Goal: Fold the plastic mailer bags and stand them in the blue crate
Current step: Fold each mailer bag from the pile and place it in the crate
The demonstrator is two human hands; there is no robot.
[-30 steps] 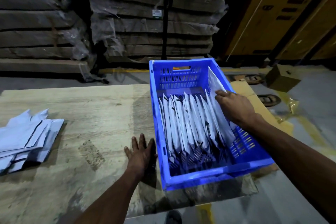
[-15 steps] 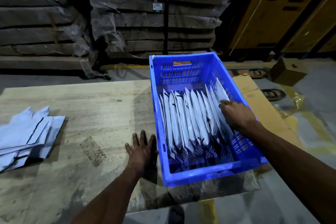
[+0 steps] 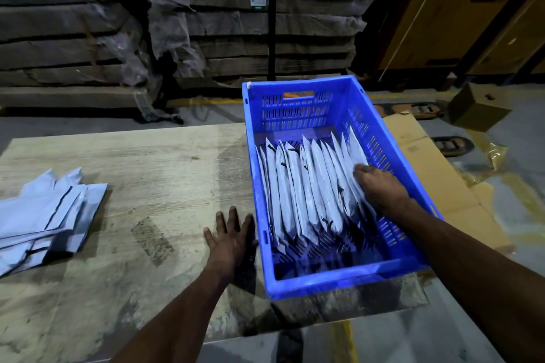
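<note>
A blue crate (image 3: 339,277) stands on the right end of the wooden table (image 3: 153,162). Several folded white mailer bags (image 3: 306,191) stand on edge in a row inside it, leaning right. My right hand (image 3: 383,191) is inside the crate and rests on the rightmost folded mailer (image 3: 355,150), pressing it against the row near the right wall. Its fingertips are hidden behind the bags. My left hand (image 3: 230,242) lies flat on the table with fingers spread, just outside the crate's left wall. A pile of flat mailer bags (image 3: 44,215) lies at the table's left edge.
Flattened cardboard (image 3: 436,180) lies right of the crate, partly over the table edge. A small cardboard box (image 3: 474,109) and sandals sit on the floor beyond. Plastic-wrapped pallet stacks (image 3: 236,23) stand behind the table.
My right hand has pushed the raised mailer down into the crate, so it now stands level with the row. The left hand has stayed flat on the table.
</note>
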